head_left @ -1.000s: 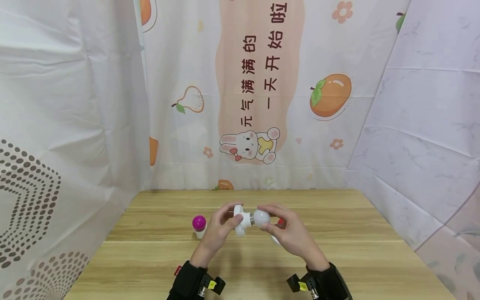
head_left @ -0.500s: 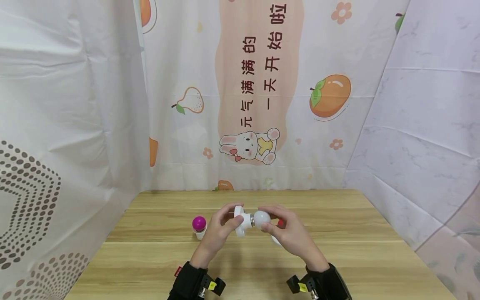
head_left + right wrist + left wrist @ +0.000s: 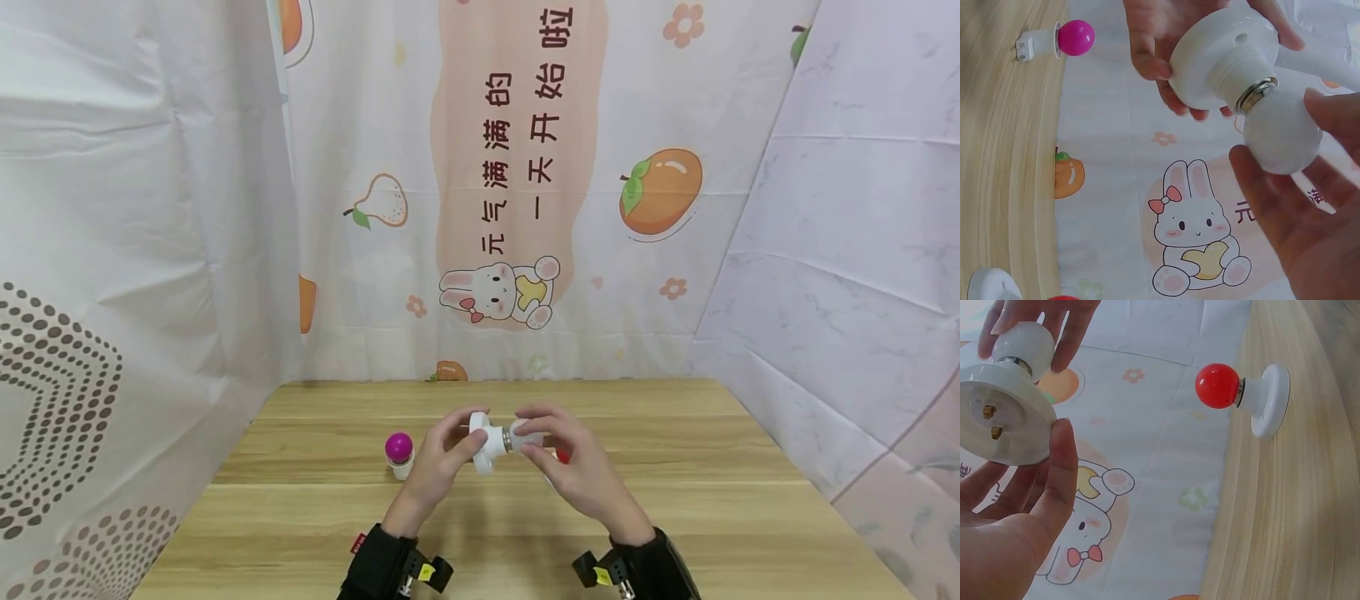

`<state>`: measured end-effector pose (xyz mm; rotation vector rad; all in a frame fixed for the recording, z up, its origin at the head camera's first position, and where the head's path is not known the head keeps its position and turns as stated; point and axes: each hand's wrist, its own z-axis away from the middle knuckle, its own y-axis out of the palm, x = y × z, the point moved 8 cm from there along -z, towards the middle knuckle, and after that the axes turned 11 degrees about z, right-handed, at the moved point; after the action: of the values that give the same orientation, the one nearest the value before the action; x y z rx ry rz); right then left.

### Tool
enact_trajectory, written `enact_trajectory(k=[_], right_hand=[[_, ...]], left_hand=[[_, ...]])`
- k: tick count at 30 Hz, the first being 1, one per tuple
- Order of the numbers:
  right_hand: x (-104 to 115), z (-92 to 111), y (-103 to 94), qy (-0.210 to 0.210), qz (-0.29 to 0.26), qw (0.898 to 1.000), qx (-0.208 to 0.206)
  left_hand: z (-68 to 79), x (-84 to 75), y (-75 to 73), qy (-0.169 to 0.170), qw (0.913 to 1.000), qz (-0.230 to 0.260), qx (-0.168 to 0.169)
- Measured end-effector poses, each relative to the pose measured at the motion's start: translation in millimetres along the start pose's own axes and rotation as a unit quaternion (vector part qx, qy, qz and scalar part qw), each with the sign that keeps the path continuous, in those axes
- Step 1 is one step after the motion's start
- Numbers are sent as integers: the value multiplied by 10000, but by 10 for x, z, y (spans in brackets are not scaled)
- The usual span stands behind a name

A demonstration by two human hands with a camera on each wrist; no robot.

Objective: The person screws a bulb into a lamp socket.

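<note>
My left hand (image 3: 441, 457) grips a white round-based lamp holder (image 3: 1225, 62) by its rim, above the table. Two brass-coloured contacts show on its underside in the left wrist view. A white light bulb (image 3: 1282, 134) sits at the holder's mouth, with some of its metal screw base showing between them. The fingers and thumb of my right hand (image 3: 573, 460) curl round the bulb's glass, hiding much of it in the head view. How far the bulb is screwed in, I cannot tell.
A red bulb (image 3: 1217, 385) in a white round-based holder (image 3: 1272, 400) stands on the wooden table (image 3: 480, 533), partly behind my right hand in the head view. To the left stands a magenta bulb (image 3: 399, 447) in a white plug-in holder (image 3: 1038, 42). Printed curtains (image 3: 360, 275) surround the table.
My right hand's fingers have shifted round the white bulb and now cover more of it. The left hand and lamp holder have hardly moved.
</note>
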<state>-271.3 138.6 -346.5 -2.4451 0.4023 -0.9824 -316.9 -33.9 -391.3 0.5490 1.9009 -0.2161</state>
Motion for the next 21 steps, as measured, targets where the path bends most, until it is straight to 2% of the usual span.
enact_trajectory(k=[8, 21], right_hand=[[72, 13, -11, -539, 77, 9982, 239], [66, 19, -9, -576, 165, 9976, 350]], left_hand=[[0, -5, -13, -33, 9999, 145, -1], [1, 17, -28, -91, 9998, 172, -32]])
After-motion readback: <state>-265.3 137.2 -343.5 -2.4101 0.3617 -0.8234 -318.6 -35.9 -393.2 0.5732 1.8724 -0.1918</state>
